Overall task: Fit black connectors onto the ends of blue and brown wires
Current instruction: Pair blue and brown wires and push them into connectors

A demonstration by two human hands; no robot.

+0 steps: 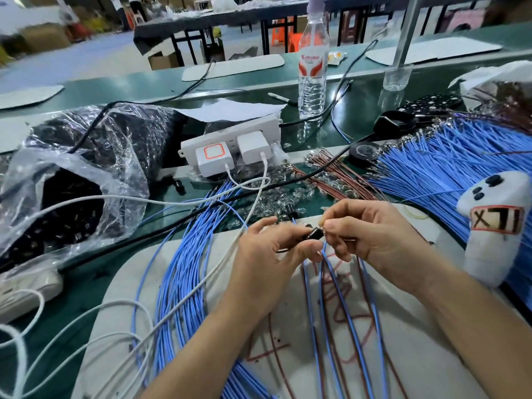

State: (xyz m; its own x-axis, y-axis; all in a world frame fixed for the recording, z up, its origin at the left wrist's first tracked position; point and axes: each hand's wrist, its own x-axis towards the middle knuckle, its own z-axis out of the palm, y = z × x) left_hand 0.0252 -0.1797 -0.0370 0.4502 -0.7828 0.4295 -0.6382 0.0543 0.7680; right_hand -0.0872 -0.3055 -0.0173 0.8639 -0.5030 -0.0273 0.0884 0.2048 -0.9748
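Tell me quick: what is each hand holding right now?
Left hand: grip closed on a black connector.
Right hand: pinching the end of a wire, apparently blue.

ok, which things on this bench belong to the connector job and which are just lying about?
Job: left hand gripping black connector; right hand pinching blue wire; blue wire bundle; brown wires; bag of black parts.
Lying about: water bottle; power strip with chargers; white controller; tape roll.
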